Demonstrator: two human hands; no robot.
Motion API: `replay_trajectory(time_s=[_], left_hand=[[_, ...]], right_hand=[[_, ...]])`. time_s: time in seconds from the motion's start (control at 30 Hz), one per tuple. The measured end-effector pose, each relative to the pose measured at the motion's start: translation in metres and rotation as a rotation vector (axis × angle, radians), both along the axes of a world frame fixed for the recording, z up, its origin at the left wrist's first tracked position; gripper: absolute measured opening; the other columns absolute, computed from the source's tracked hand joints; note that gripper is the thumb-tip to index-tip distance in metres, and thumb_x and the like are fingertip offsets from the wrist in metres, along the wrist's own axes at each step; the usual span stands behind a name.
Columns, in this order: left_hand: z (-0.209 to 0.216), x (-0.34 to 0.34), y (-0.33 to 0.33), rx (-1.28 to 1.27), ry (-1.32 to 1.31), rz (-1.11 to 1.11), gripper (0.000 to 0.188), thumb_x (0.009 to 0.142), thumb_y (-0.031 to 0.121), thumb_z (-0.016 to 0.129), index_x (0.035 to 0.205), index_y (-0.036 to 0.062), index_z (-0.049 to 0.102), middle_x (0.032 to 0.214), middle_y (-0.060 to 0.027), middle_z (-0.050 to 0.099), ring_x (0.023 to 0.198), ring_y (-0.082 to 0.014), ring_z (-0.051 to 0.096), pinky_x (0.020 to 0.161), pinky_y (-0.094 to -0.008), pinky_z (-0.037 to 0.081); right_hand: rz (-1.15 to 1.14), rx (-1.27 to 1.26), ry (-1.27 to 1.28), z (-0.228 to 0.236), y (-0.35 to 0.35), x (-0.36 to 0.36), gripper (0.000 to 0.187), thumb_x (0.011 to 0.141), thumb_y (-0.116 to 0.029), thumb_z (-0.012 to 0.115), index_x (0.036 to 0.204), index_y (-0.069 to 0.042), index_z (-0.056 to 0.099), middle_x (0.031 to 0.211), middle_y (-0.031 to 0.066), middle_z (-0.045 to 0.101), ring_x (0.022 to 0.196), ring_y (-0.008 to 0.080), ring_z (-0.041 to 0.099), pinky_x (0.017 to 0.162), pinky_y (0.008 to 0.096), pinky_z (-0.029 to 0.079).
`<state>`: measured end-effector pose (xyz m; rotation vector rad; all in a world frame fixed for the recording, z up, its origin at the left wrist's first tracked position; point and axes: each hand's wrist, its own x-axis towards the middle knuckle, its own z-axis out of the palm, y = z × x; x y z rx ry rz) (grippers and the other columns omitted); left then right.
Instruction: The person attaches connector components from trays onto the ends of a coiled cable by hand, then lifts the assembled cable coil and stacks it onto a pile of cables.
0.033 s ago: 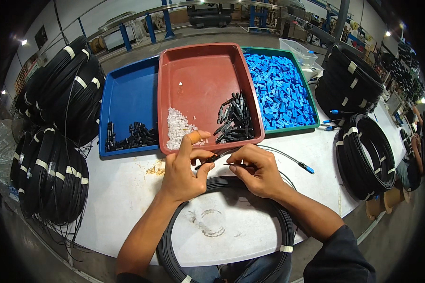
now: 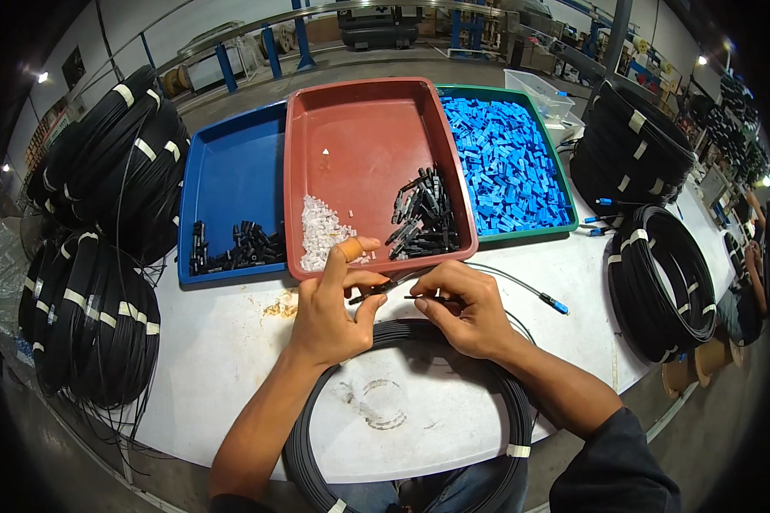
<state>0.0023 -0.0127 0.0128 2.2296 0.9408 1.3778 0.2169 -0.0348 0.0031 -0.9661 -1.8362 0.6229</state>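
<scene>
Both hands pinching at the cable end, just in front of the red tray [image 2: 316, 128].
Your left hand [image 2: 334, 312] grips a small black connector [image 2: 370, 293]; your right hand [image 2: 466, 308] clamps the thin cable [image 2: 423, 298], coil [image 2: 488, 376] beneath.

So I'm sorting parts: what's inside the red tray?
The red tray holds a heap of small white pieces and a pile of black connector parts. Its near rim is partly covered by the left hand, so anything there is hidden.
</scene>
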Motion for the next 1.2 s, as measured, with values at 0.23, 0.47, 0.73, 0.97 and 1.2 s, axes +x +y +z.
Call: replay_trajectory(time_s=[0.23,0.47,0.73,0.97,1.2], left_hand=[[-0.009,-0.003,0.004,0.177,0.106,-0.050,0.066,0.075,-0.015,0.074,0.131,-0.0032,0.041,0.120,-0.0167,0.069,0.094,-0.0292,0.077,0.084,-0.0352,0.063],[-0.016,-0.006,0.010,0.335,0.162,-0.108,0.089,0.076,-0.015,0.076,0.149,0.0009,0.028,0.114,-0.0168,0.071,0.090,-0.0276,0.078,0.083,-0.0370,0.063],[-0.012,-0.006,0.009,0.305,0.214,-0.125,0.099,0.076,-0.015,0.076,0.155,0.0049,0.020,0.106,-0.0185,0.073,0.088,-0.0273,0.078,0.084,-0.0389,0.063],[-0.015,-0.007,0.011,0.375,0.186,-0.132,0.111,0.076,-0.014,0.076,0.162,0.0101,0.010,0.099,-0.0146,0.076,0.087,-0.0267,0.078,0.083,-0.0384,0.062],[-0.015,-0.006,0.010,0.323,0.191,-0.137,0.123,0.077,-0.011,0.077,0.164,0.0185,-0.005,0.099,-0.0133,0.076,0.089,-0.0268,0.077,0.084,-0.0386,0.062]], right_hand=[[-0.017,0.046,0.041,-0.008,0.004,0.001,0.008,0.087,-0.006,0.076,0.094,-0.002,0.075,0.085,0.0064,0.068,0.068,0.0142,0.058,0.060,0.0284,0.043],[-0.020,0.025,0.049,-0.009,0.003,0.001,0.008,0.087,-0.007,0.077,0.093,-0.002,0.075,0.085,0.0067,0.069,0.068,0.0146,0.059,0.062,0.0288,0.045],[-0.010,0.049,0.027,-0.008,0.003,0.001,0.010,0.087,-0.005,0.076,0.096,-0.002,0.076,0.086,0.0081,0.070,0.072,0.0154,0.064,0.063,0.0282,0.048],[-0.014,0.034,0.003,-0.007,0.002,0.000,0.011,0.087,-0.004,0.075,0.097,-0.001,0.076,0.088,0.0084,0.070,0.072,0.0156,0.065,0.063,0.0277,0.049],[0.001,0.086,-0.061,-0.011,0.004,0.000,0.014,0.088,-0.004,0.070,0.100,-0.002,0.076,0.087,0.0106,0.066,0.072,0.0238,0.066,0.063,0.0338,0.051]])
